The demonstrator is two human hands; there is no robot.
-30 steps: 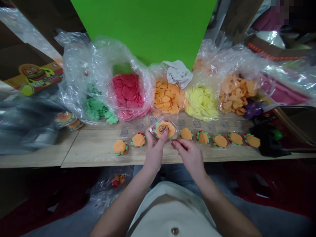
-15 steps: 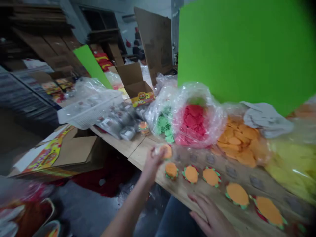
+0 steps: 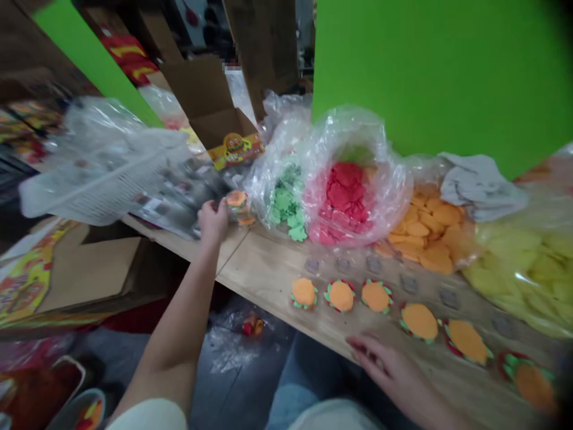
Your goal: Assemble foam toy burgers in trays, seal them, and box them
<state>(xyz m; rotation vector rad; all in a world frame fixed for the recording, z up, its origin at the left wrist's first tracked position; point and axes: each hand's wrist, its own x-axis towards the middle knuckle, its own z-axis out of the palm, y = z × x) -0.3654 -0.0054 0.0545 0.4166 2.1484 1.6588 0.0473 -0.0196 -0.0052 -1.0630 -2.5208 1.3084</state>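
Note:
My left hand (image 3: 213, 220) reaches to the far left of the table, its fingers closed at the left edge of a small toy burger (image 3: 236, 197) on top of a short stack (image 3: 246, 218). The stacked burgers have orange foam tops and coloured layers. My right hand (image 3: 378, 358) hovers at the near table edge, fingers loosely apart, holding nothing. Beyond it runs a row of several foam burgers with green and red edges, among them a left one (image 3: 304, 292), a middle one (image 3: 376, 296) and a right one (image 3: 468, 341).
Clear plastic bags hold green foam leaves (image 3: 287, 197), red pieces (image 3: 347, 194), orange rounds (image 3: 425, 230) and yellow pieces (image 3: 528, 269). Small clear squares (image 3: 408, 283) lie behind the burgers. A white basket (image 3: 102, 179), packed bags and an open carton (image 3: 210, 119) stand left. A green board (image 3: 439, 77) rises behind.
My left hand has carried a burger from the row's left end leftward to the stack. My right hand stays near the table edge. The view has shifted.

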